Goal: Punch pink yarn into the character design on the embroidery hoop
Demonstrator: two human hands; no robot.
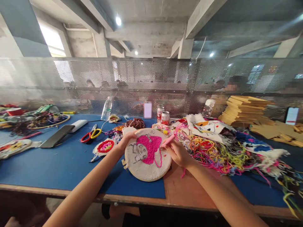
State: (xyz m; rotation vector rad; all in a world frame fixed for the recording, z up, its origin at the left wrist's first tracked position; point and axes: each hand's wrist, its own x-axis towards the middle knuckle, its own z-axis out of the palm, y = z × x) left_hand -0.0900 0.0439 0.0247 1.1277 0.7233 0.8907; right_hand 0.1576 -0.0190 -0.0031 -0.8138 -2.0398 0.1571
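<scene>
An embroidery hoop (148,180) stretched with white cloth is tilted up over the table's front part. A drawn figure on the cloth has a patch of pink loops (151,142), and a pink outline runs toward the right side. My left hand (127,141) grips the hoop at its upper left edge, fingers partly behind it. In my right hand (180,154) is a pink punch needle (169,139), its tip close to the cloth at the right of the pink patch. Pink yarn hangs below that hand. The hoop's screw clamp (124,164) sticks out at the lower left.
A large heap of coloured yarn (208,154) lies right of the hoop. Scissors (91,134), a phone (58,136) and a round red-and-pink piece (105,146) lie left. Drink cans (165,118) and a bottle (107,108) stand behind, before a perforated metal screen (151,75). Brown boards (243,108) are stacked far right.
</scene>
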